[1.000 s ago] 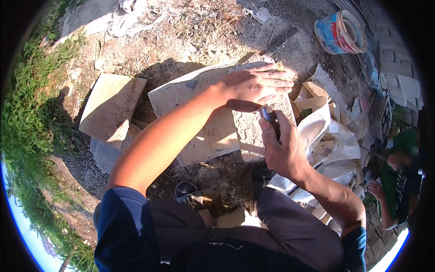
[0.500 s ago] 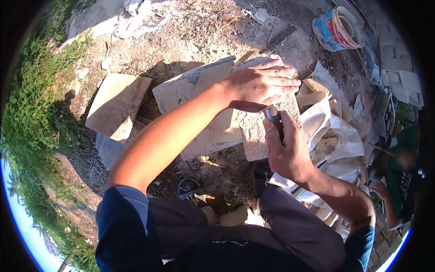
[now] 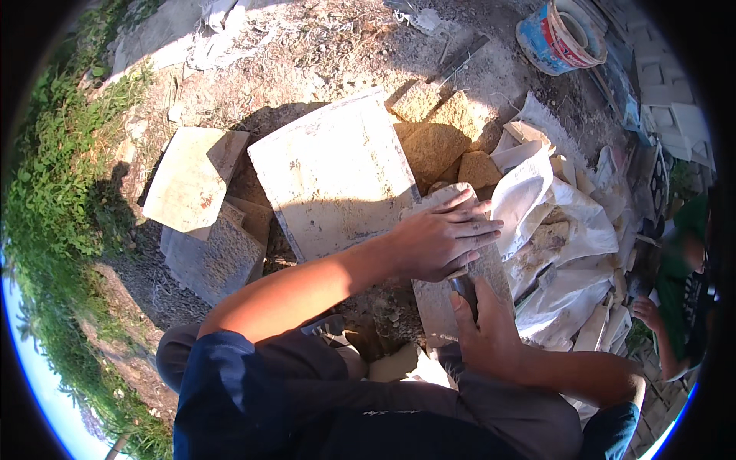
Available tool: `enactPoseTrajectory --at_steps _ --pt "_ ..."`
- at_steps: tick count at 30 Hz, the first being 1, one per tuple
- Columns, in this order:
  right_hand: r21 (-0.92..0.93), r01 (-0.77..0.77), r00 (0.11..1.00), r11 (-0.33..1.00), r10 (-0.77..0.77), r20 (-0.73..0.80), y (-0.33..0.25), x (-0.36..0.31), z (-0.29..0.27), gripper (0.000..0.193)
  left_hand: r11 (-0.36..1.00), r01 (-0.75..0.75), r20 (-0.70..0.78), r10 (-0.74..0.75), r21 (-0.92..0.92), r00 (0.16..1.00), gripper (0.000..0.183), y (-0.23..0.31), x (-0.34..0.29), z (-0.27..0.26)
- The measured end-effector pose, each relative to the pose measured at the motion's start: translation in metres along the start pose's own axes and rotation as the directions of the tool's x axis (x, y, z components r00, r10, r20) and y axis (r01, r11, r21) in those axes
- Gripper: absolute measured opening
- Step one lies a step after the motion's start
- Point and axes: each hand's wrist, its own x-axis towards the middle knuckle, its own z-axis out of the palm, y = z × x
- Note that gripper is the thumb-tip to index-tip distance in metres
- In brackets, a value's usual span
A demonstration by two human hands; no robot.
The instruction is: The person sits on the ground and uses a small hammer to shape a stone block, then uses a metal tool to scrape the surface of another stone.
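A narrow, rough-faced pale stone slab (image 3: 435,310) slants in front of my knees. My left hand (image 3: 443,236) lies across its upper part, palm down, with the fingers stretched out and slightly apart. Below it, my right hand (image 3: 492,331) is wrapped round a short tool (image 3: 463,287) with a dark handle and a shiny metal part. The tool's working end is hidden near my left palm, so I cannot tell its exact kind. Beyond my left forearm lies a broad pale slab (image 3: 337,172), half in sunlight.
At the left lie a tan slab (image 3: 180,188) and a grey slab (image 3: 207,257). Yellowish rough stones (image 3: 435,146) sit behind the narrow slab. White sacking (image 3: 571,280) and broken pieces spread rightward. A blue and red bucket (image 3: 548,42) stands far right. Another person (image 3: 678,287) is at the right edge.
The narrow slab and both hands have come nearer to my body, off the broad slab. The yellowish stones behind are now uncovered. My right hand still grips the tool.
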Motion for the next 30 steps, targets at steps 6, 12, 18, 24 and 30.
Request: enactPoseTrajectory --at_steps 6,12,18,24,30 --pt "0.193 0.281 0.955 0.94 -0.255 -0.149 -0.053 0.105 -0.002 0.023 0.817 -0.202 0.071 0.195 0.54 0.978 0.046 -0.112 0.026 -0.114" --pt "0.317 -0.102 0.991 0.943 0.069 0.114 -0.017 0.077 0.026 0.035 0.907 -0.204 0.079 0.188 0.369 0.979 0.042 -0.085 -0.008 -0.04" --pt "0.107 -0.057 0.996 0.993 0.049 0.075 -0.01 -0.002 0.031 0.035 0.998 -0.057 0.068 0.057 -0.011 0.996 0.045 0.015 -0.029 -0.008" --pt "0.251 0.286 0.957 0.925 -0.264 -0.117 -0.04 0.093 0.041 0.027 0.886 -0.12 0.026 0.121 0.447 0.992 0.046 -0.079 -0.011 -0.099" --pt "0.161 0.24 0.968 0.957 -0.224 -0.11 -0.014 0.108 0.075 0.035 0.883 -0.048 0.052 0.027 0.467 0.998 0.045 -0.092 -0.045 -0.068"
